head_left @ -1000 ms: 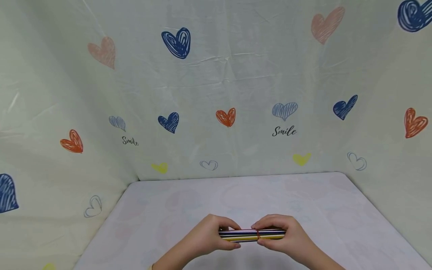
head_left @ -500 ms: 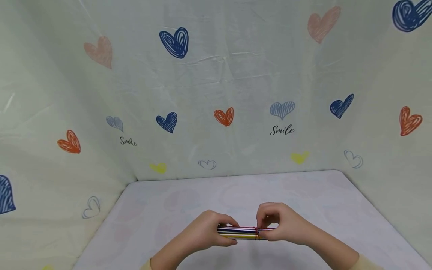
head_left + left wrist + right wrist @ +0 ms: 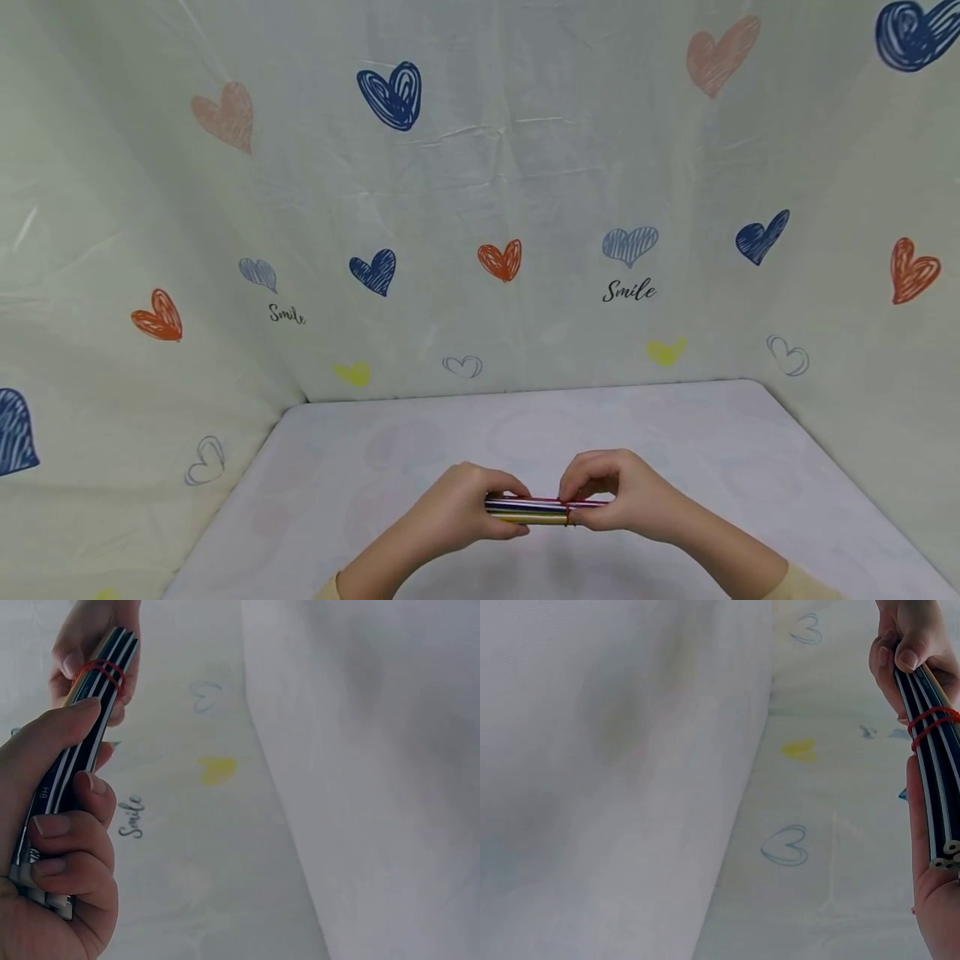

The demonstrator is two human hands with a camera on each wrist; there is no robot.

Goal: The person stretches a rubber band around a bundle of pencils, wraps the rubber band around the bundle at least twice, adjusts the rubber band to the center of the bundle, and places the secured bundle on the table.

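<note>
A bundle of striped pencils [image 3: 525, 507] in dark blue, white, yellow and red is held level above the table, bound by a red rubber band [image 3: 567, 513]. My left hand [image 3: 465, 504] grips its left end, thumb below and fingers above in the head view. In the left wrist view the pencils [image 3: 67, 765] lie in the left palm, with an HB mark showing. My right hand [image 3: 626, 492] pinches at the rubber band with thumb and fingertips, nearer the right end. The right wrist view shows the looped band [image 3: 930, 724] and the pencils' cut ends [image 3: 946, 862].
A pale table [image 3: 420, 433] stretches below and beyond both hands. Behind it and at the sides hangs a light curtain [image 3: 555, 333] printed with hearts and the word Smile.
The right hand's fingers have lifted off the bundle's right end and drawn up to the band, now slightly further left. The left hand keeps its grip; the bundle is slightly higher.
</note>
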